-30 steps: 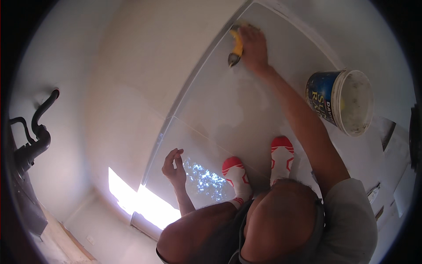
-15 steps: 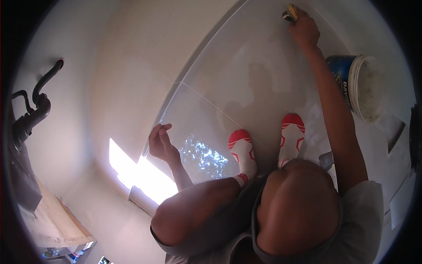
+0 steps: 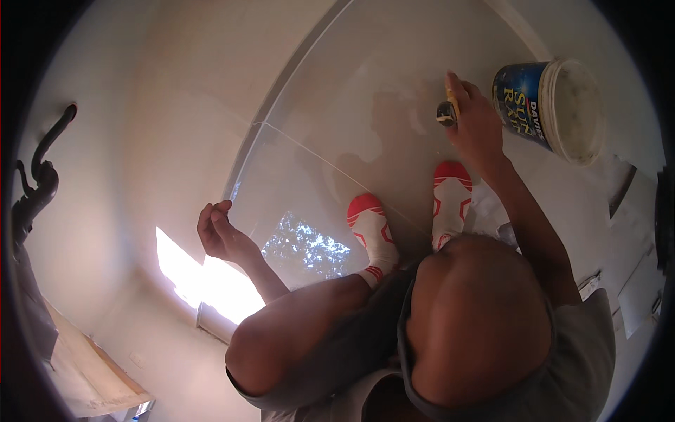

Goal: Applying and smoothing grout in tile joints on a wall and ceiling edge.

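My right hand (image 3: 477,126) is closed round a yellow-and-black hand tool (image 3: 446,112), held over the glossy tiled floor (image 3: 330,84) just left of a bucket (image 3: 520,102) with a dark blue label. Its fingertips partly hide the tool. My left hand (image 3: 223,233) is out at the left, near the pale strip (image 3: 249,146) along the floor's edge, with fingers curled together; whether anything small is between them I cannot make out. My feet in red-and-white socks (image 3: 369,228) are on the floor between my hands, below my bent knees.
A pale wall (image 3: 183,91) rises beyond the strip. Dark bent pipes (image 3: 43,186) stand out at the far left, above a tan board (image 3: 84,369). Bright window light reflects at the lower left. Loose flat pieces (image 3: 633,295) lie at the right.
My right hand with the tool first went right, then came back down toward my feet. My left hand appears further left in the picture. The whole view has shifted as my head moved.
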{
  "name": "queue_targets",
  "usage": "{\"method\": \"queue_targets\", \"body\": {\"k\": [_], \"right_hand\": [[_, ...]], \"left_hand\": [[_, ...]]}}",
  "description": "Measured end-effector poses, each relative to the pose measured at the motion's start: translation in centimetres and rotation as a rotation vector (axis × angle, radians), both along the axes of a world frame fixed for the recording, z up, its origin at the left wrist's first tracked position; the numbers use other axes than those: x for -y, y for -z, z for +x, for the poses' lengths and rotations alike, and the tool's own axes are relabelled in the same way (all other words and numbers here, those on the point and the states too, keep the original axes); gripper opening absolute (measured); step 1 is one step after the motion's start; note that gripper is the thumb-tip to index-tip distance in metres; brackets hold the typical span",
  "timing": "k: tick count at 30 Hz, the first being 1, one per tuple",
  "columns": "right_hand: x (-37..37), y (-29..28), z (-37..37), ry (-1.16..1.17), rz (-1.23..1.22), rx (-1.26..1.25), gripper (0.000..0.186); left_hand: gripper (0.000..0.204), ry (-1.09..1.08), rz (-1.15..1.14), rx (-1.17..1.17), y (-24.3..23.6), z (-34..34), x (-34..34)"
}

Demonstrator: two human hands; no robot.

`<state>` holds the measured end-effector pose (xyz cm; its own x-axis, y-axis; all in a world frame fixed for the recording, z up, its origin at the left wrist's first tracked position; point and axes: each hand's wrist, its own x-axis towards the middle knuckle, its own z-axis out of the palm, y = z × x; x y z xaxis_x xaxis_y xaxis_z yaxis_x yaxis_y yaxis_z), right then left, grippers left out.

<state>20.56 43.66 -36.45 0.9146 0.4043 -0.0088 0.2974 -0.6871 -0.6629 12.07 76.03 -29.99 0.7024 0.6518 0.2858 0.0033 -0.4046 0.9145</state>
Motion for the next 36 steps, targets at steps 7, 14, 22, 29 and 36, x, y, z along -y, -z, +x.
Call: {"method": "queue_targets", "body": {"k": [7,14,22,29,36], "right_hand": [[-5.3,3.3,-5.3,-0.379,0.301,-0.270,0.055],[4.8,2.9,16.5,0.413,-0.016,0.286,0.042],[0.4,7.2,22.8,0.441,-0.451,0.385,0.043],[-10.5,3.6,10.0,-0.201,0.059,0.226,0.040],[0.1,7.7,23.6,0.651,0.615,0.021,0.034]], "left_hand": [[0.012,0.168,-0.002,0.018,0.8,1.8,1.6],[0.014,0.098,-0.202,-0.254,3.4,-0.2,5.1],[0.024,0.112,-0.203,-0.311,2.9,-1.7,2.8],[0.027,0.038,-0.161,-0.258,5.0,-2.3,1.6],[0.028,-0.007,-0.110,-0.330,5.0,-3.6,1.2]]}}
